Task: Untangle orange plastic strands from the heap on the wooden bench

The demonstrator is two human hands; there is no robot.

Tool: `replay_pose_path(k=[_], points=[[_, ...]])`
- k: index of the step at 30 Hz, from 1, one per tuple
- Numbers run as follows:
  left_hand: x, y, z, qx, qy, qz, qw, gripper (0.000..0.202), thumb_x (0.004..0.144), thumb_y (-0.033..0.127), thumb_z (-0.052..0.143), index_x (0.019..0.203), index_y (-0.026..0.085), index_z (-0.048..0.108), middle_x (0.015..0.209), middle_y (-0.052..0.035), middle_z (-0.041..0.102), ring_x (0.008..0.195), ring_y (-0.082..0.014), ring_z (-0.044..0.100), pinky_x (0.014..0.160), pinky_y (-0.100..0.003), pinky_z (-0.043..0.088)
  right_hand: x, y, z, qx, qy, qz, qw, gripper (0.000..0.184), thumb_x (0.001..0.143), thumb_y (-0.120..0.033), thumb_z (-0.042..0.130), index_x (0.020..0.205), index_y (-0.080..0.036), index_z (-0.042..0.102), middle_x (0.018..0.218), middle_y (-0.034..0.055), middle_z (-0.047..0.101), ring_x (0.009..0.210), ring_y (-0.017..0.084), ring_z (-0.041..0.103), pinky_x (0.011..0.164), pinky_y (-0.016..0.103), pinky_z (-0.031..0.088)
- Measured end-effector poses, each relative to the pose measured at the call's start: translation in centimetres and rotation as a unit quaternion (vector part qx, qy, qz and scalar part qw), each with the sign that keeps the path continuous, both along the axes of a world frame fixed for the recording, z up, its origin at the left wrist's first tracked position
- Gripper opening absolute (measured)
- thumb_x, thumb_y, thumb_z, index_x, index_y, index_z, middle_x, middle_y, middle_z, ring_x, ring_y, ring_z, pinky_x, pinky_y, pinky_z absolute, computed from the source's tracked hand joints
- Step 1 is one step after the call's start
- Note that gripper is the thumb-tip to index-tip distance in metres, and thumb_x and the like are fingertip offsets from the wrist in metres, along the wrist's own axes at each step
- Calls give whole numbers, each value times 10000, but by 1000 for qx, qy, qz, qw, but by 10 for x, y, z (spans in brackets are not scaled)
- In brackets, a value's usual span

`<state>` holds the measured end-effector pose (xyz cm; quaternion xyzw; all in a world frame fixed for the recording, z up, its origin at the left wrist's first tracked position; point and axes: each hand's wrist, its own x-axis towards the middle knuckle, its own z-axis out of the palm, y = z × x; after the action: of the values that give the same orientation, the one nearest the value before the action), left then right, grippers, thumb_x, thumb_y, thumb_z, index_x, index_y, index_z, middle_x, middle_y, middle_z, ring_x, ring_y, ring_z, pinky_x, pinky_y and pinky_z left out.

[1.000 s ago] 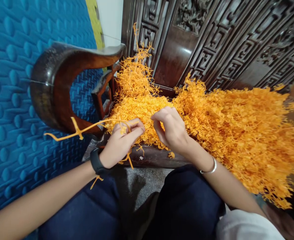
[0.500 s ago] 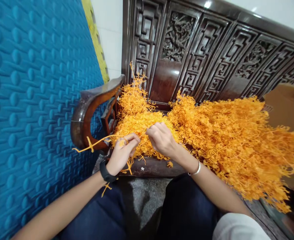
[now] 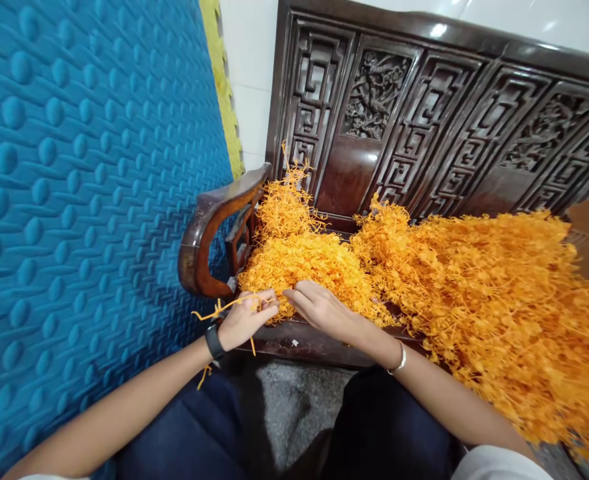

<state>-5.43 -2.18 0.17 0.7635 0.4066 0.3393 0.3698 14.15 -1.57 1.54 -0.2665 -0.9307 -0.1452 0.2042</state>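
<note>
The branched orange plastic stem (image 3: 217, 309) runs roughly sideways from the left hand (image 3: 248, 318), whose fingers are closed around it, its free end pointing left, away from the right hand (image 3: 315, 304). The right fingertips bunch just beside the left ones; whether they pinch anything, I cannot tell. Just beyond both hands, the heap of small orange pieces (image 3: 310, 259) lies on the carved wooden settee (image 3: 347, 175).

The right hand (image 3: 319, 308) has drawn closer to the left hand (image 3: 244, 321), its fingers (image 3: 298, 297) straighter.
</note>
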Motion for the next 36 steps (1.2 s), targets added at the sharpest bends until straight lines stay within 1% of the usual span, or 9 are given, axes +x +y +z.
replay_pose_path(k=[4,11,14,19,21,24,26,31,36], points=[[0,0,-4,17,38,-32,999,203,813,222,433,620,162,452,590,45,424,584,-97,418,597,-224,309,2,-2,0,-22,-13,-7,1000,211,926,-218,352,781,-159,494,694,25,508,636,123,433,621,253,358],[-3,-6,0,18,88,-124,988,170,814,224,481,659,158,506,565,58,438,546,-79,399,552,-199,292,15,-13,2,-141,-65,18,988,167,899,-225,405,748,-171,454,670,-5,498,593,103,376,587,236,308],[-1,-10,0,33,82,-182,979,174,825,213,463,662,156,485,569,56,416,535,-71,371,531,-188,281,17,-21,3,-130,-78,37,988,202,912,-237,386,733,-172,455,674,-3,488,606,104,369,603,241,300],[-6,-15,-3,41,71,-252,964,199,849,214,435,657,162,439,571,56,379,509,-61,335,498,-184,259,37,-30,-1,-31,-88,88,992,221,911,-221,376,708,-174,449,675,9,468,637,120,373,627,258,302],[-15,-16,-3,42,64,-229,970,234,856,213,416,628,163,415,567,52,367,509,-62,337,494,-189,257,59,-27,-7,-2,-53,75,996,223,903,-191,382,686,-180,428,639,1,438,612,119,357,608,255,301],[-22,-15,2,40,59,-144,987,272,870,229,401,606,162,416,559,49,352,517,-66,345,500,-194,268,90,-19,-17,0,19,-48,999,204,891,-136,391,695,-186,414,609,-6,412,579,119,349,574,247,312],[-17,-16,6,39,56,-136,988,266,878,254,410,633,160,456,562,47,380,519,-68,362,505,-192,288,96,-12,-18,-24,31,-84,996,123,894,-163,413,779,-172,457,664,14,468,617,124,407,597,244,354],[10,-17,17,67,16,-97,993,209,874,286,441,757,158,557,660,3,555,601,-99,498,572,-201,385,67,8,-9,-69,93,-92,989,140,904,-234,419,1001,-151,476,822,67,570,747,149,521,687,268,428],[22,-5,33,100,-48,-17,994,146,857,277,489,869,170,588,653,20,567,551,-83,510,543,-191,423,44,48,0,-54,99,-130,985,168,906,-240,387,940,-145,521,856,87,580,776,169,512,711,289,422]])
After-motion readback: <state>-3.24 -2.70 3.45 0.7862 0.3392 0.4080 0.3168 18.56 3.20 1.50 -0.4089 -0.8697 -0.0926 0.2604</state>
